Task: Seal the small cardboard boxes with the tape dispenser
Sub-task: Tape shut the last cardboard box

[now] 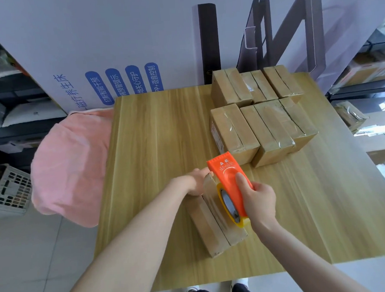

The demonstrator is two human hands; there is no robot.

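A small brown cardboard box (214,230) lies on the wooden table (155,148) in front of me, with clear tape along its top seam. My right hand (258,200) grips an orange tape dispenser (228,175) that holds a yellow-cored roll; the dispenser sits over the box's far end. My left hand (195,181) holds the far left end of the box, its fingers partly hidden behind the dispenser. Several taped boxes (262,119) stand in two rows at the table's back right.
A pink cushioned seat (69,167) stands left of the table, with a white plastic crate (9,193) on the floor beyond it. A large white printed carton (105,61) rises behind the table. Shelves with goods stand at the right. My shoes show below the table's near edge.
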